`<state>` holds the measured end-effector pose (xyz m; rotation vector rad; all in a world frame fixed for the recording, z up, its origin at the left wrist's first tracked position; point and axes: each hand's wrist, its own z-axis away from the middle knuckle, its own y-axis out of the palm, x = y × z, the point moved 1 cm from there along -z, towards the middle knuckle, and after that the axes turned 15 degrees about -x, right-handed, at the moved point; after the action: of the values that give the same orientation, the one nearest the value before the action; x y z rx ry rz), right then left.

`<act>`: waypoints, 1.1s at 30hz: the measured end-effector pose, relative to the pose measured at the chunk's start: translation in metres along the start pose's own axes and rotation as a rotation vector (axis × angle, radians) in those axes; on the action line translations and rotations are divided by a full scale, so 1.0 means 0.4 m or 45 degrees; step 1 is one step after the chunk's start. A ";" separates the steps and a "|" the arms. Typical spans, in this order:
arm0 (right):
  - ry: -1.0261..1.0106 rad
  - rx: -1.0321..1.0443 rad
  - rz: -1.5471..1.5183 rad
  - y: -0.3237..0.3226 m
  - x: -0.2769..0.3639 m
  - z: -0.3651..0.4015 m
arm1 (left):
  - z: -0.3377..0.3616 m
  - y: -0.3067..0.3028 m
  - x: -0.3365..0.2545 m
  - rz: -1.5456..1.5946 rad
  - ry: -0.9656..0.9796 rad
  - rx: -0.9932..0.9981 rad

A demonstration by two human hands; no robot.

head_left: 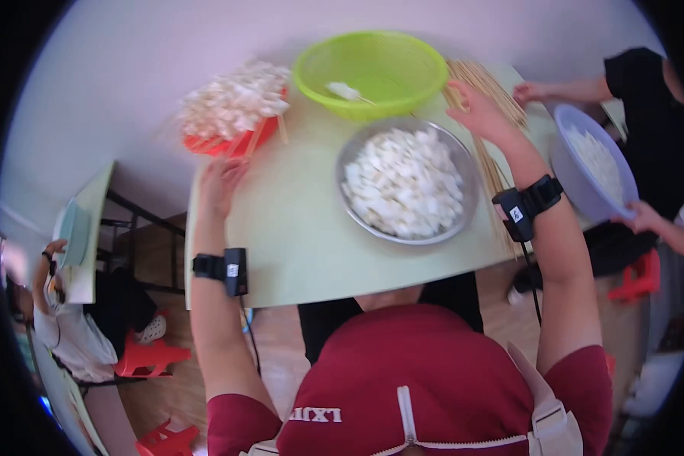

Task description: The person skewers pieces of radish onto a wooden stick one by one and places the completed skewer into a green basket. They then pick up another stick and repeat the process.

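My left hand (224, 182) is at the lower edge of a red basket (197, 144), close to some skewer ends. Blur hides whether its fingers hold one. White chunks on skewers (239, 95) are heaped in that basket. My right hand (479, 110) is beside the right rim of a green plastic basin (308, 80), near the bamboo skewers (482, 80). Its thumb and fingers are apart, and nothing shows between them. One white skewered piece (344, 90) lies inside the basin. In front of it stands a metal bowl (349, 209) full of white chunks (406, 182).
The pale table (296, 258) has its front edge close to my body. On the right, another person (646, 144) holds a lilac basin (566, 163) of white pieces. More loose skewers (494, 182) lie along the right side. Someone else (76, 334) sits at a table far left.
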<state>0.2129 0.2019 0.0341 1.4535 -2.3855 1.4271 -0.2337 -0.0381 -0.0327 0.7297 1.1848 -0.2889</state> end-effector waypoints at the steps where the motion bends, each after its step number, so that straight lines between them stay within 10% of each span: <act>1: 0.052 0.020 0.038 -0.041 0.001 0.040 | 0.057 0.009 -0.001 -0.036 0.040 -0.010; 7: 0.844 0.335 -0.483 -0.260 -0.021 0.256 | 0.270 0.031 -0.013 -0.410 -0.041 0.278; 13: 0.691 0.164 0.051 -0.262 -0.044 0.395 | 0.430 0.221 -0.036 -0.802 0.097 0.960; 15: 0.547 0.209 0.775 -0.255 -0.047 0.403 | 0.445 0.282 -0.024 -0.805 0.125 0.988; 19: 0.730 0.324 0.796 -0.230 -0.078 0.391 | 0.454 0.371 0.008 -0.975 0.466 1.004; 22: 0.790 0.288 0.554 -0.252 -0.111 0.395 | 0.456 0.407 0.020 -1.025 0.643 1.044; 24: 1.163 0.169 -0.363 -0.273 -0.115 0.401 | 0.458 0.422 0.028 -1.043 0.580 1.062; 33: 1.017 -0.346 -1.621 -0.261 0.068 0.423 | 0.469 0.475 0.035 -1.219 0.667 1.165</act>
<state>0.3420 0.0488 0.0186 1.4127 -0.7834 0.9316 0.0170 -0.0173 0.0580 0.9960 1.8712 -1.5870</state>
